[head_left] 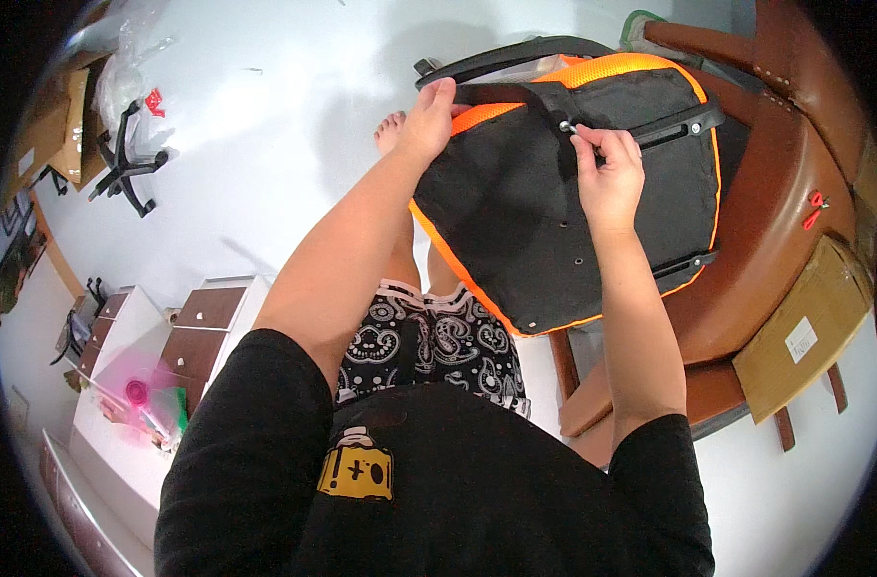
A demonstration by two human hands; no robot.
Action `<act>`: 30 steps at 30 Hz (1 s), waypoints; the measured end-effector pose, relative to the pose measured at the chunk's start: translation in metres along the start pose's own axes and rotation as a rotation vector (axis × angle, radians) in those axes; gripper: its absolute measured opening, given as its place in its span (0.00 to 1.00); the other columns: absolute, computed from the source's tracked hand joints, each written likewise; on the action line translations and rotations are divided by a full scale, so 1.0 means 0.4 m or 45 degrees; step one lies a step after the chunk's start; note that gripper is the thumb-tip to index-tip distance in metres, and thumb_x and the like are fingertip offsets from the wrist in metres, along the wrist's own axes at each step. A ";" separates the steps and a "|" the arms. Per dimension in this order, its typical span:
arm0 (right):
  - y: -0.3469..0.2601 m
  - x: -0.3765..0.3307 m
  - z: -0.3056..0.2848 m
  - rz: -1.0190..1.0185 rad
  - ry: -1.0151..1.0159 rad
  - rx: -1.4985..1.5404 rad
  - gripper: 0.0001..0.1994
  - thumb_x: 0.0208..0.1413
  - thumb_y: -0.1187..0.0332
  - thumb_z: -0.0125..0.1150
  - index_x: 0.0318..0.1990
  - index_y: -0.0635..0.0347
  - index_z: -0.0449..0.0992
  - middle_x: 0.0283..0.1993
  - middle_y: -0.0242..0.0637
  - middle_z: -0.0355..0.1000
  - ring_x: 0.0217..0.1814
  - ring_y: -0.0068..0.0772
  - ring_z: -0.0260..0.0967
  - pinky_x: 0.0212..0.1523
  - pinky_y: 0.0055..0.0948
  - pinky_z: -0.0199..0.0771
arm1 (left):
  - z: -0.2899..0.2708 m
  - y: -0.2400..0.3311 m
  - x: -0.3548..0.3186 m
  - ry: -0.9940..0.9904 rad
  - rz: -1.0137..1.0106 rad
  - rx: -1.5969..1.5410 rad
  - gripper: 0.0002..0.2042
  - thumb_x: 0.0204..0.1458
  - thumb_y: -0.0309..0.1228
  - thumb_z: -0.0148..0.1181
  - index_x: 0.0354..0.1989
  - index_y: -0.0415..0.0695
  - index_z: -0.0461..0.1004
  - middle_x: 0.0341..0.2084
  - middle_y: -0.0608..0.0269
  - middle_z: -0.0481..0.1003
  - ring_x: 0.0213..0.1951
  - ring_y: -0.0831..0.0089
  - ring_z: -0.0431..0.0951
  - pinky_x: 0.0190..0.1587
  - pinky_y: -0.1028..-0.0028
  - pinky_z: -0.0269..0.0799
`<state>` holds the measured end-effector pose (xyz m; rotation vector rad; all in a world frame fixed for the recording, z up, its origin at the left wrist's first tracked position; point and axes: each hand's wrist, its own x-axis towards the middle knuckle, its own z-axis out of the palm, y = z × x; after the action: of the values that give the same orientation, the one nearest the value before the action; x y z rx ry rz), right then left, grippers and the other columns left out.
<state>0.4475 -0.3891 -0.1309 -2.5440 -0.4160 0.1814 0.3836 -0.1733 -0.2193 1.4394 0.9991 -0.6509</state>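
A black chair seat (525, 212) with orange trim lies upside down on a brown wooden chair (775, 240). My left hand (427, 120) grips the seat's far left edge, beside a black armrest (515, 56). My right hand (607, 168) pinches a small silver bolt (565, 126) at the end of a black bracket (674, 125) on the seat's underside. Several screw holes show in the black fabric below the bracket.
A black star-shaped chair base (123, 163) lies on the white floor at the left, near plastic bags and cardboard. A white and brown drawer unit (203, 322) stands lower left. A cardboard box (804, 337) leans by the wooden chair. My bare foot (390, 130) shows beneath the seat.
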 end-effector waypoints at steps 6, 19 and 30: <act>-0.008 -0.009 0.015 0.095 -0.008 0.104 0.05 0.43 0.70 0.66 0.30 0.54 0.78 0.27 0.36 0.69 0.31 0.41 0.67 0.35 0.37 0.68 | -0.010 -0.043 0.033 0.041 0.099 -0.034 0.32 0.59 0.55 0.30 0.60 0.42 0.57 0.51 0.51 0.70 0.58 0.60 0.65 0.62 0.68 0.50; 0.020 -0.035 -0.014 -0.037 -0.083 -0.086 0.05 0.51 0.73 0.59 0.35 0.63 0.75 0.29 0.39 0.66 0.35 0.40 0.65 0.37 0.35 0.64 | 0.035 0.035 -0.087 -0.004 0.166 0.273 0.37 0.57 0.55 0.36 0.66 0.39 0.44 0.49 0.37 0.68 0.51 0.42 0.68 0.56 0.59 0.60; 0.014 -0.046 0.024 0.208 -0.146 0.013 0.05 0.52 0.70 0.58 0.30 0.62 0.73 0.29 0.39 0.67 0.35 0.43 0.66 0.36 0.39 0.62 | 0.041 -0.008 -0.053 0.016 0.270 0.532 0.39 0.56 0.58 0.33 0.67 0.39 0.40 0.51 0.39 0.67 0.53 0.46 0.67 0.56 0.61 0.61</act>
<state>0.4296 -0.3947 -0.1412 -2.5653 -0.2491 0.3908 0.3734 -0.1938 -0.2048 1.8878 0.7303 -0.7211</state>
